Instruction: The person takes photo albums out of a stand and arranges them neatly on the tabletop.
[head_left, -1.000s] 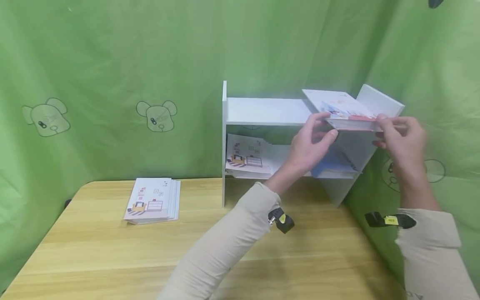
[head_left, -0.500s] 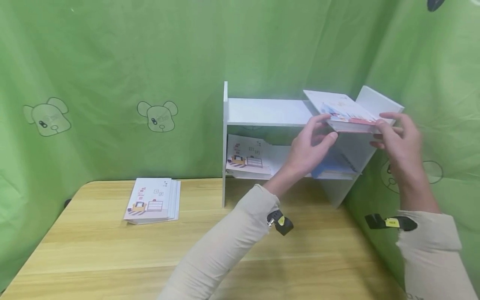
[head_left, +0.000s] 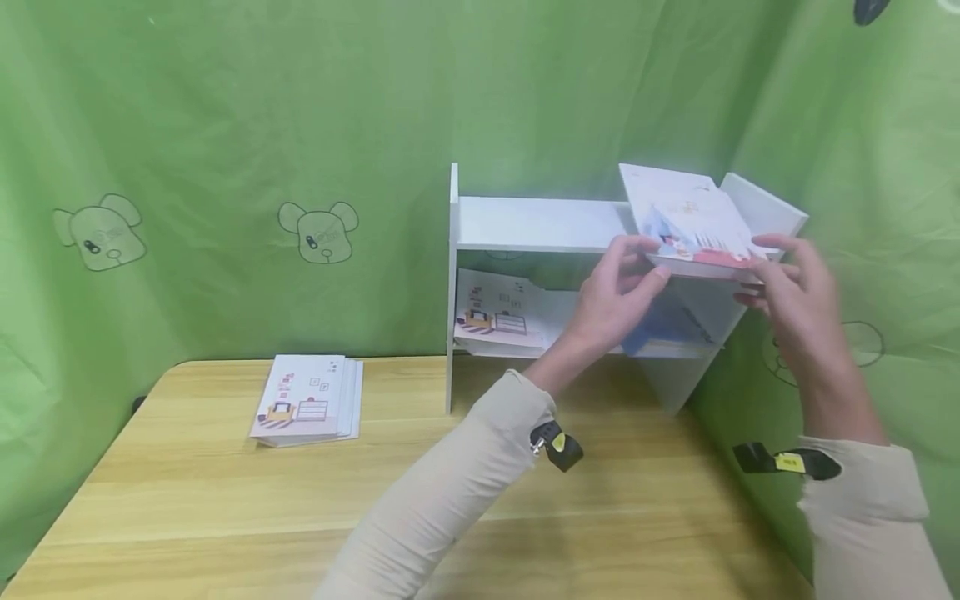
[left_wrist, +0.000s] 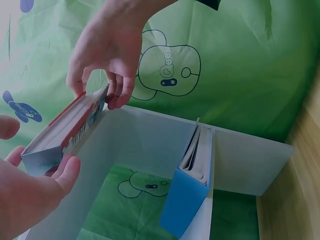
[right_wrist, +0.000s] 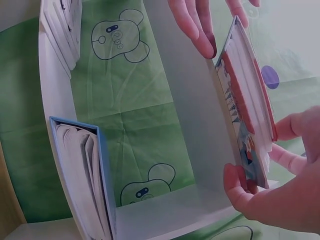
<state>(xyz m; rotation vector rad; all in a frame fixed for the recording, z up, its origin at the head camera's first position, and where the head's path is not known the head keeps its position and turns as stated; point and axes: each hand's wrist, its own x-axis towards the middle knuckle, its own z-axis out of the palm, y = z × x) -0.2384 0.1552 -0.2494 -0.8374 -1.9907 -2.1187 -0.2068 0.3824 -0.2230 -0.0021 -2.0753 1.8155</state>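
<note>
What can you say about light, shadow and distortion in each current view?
Head view: soft shadow darkens the wooden table beneath the white shelf; left wrist view: dim overall, upper-left corner washed out; right wrist view: pale glare upper right, beyond the held book, and the shelf's edges look bowed.

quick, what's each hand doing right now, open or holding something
Left hand: holding the white-covered book, near its left front corner.
Right hand: holding the same book, near its right front corner.
</note>
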